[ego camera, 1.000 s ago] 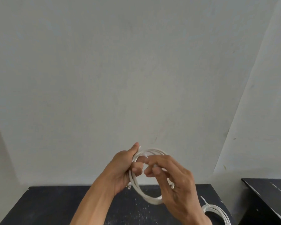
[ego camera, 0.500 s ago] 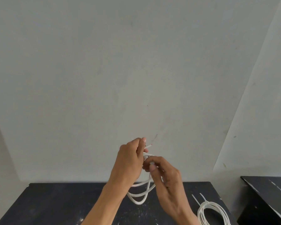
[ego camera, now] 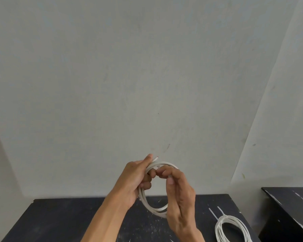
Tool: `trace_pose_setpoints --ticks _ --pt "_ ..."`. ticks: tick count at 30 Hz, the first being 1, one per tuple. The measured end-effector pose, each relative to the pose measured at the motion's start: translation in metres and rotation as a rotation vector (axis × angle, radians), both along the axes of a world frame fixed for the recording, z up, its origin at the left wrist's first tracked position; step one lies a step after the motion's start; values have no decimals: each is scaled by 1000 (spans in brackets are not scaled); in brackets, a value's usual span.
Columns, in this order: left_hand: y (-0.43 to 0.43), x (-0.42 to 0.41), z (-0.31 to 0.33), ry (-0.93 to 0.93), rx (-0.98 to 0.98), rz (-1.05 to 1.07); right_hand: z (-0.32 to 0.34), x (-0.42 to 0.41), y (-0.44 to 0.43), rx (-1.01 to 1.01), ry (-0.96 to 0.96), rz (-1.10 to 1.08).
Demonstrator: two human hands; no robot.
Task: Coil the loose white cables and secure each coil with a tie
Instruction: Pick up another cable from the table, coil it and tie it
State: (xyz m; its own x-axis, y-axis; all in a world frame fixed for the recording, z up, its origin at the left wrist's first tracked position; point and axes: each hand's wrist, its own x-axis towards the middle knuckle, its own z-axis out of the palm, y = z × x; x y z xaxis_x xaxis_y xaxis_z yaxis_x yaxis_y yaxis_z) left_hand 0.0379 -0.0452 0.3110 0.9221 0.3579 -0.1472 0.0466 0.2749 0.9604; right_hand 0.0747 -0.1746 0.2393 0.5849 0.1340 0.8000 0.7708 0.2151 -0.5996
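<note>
1. Pale grey plastered wall (ego camera: 147, 75): fills most of the view and meets a second wall plane at the right.
2. Matt black tabletop flecked with white specks (ego camera: 68, 220): runs along the bottom edge, set against the wall.
3. Second black surface (ego camera: 290, 210): at the far right, apart from the tabletop, bearing thin white streaks.
4. Left hand (ego camera: 135, 182): raised above the tabletop, with fingers curled round the left side of item 6 and the thumb laid up along its strands.
5. Right hand (ego camera: 180, 194): covers the right side of item 6, its fingertips bent in and pinching the top arc. Whether it also holds a tie cannot be told.
6. Untied ring of white round cable (ego camera: 154, 209): several turns, held in the air between both hands. It looks fully wound, with no tie visible, so securing it is judged outstanding.
7. Finished coil of white cable (ego camera: 234, 226): lies flat on the tabletop at the right and is judged done.
8. Two thin white tie tails (ego camera: 213, 213): project from the top of item 7.
9. Cut cable end with a reddish tip (ego camera: 156, 158): pokes out just past the left thumb.
</note>
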Motion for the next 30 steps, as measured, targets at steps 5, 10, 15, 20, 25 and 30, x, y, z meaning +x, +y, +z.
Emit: trace_pose_setpoints --ticks 5,10,15,20,25,30 --pt "-6 -3 0 -173 42 17 14 -2 -1 35 85 39" --pt "-13 -2 3 -360 510 168 26 -7 0 143 159 100" --pt "-20 -5 5 -488 788 239 40 -9 -7 148 257 107" --pt "-21 -5 4 -594 918 258 49 -17 -7 162 274 31" --pt "-20 -6 -1 -691 963 314 57 -15 -7 193 255 -14" --pt "-20 -9 -1 -717 1005 273 58 -20 -6 257 244 -54"
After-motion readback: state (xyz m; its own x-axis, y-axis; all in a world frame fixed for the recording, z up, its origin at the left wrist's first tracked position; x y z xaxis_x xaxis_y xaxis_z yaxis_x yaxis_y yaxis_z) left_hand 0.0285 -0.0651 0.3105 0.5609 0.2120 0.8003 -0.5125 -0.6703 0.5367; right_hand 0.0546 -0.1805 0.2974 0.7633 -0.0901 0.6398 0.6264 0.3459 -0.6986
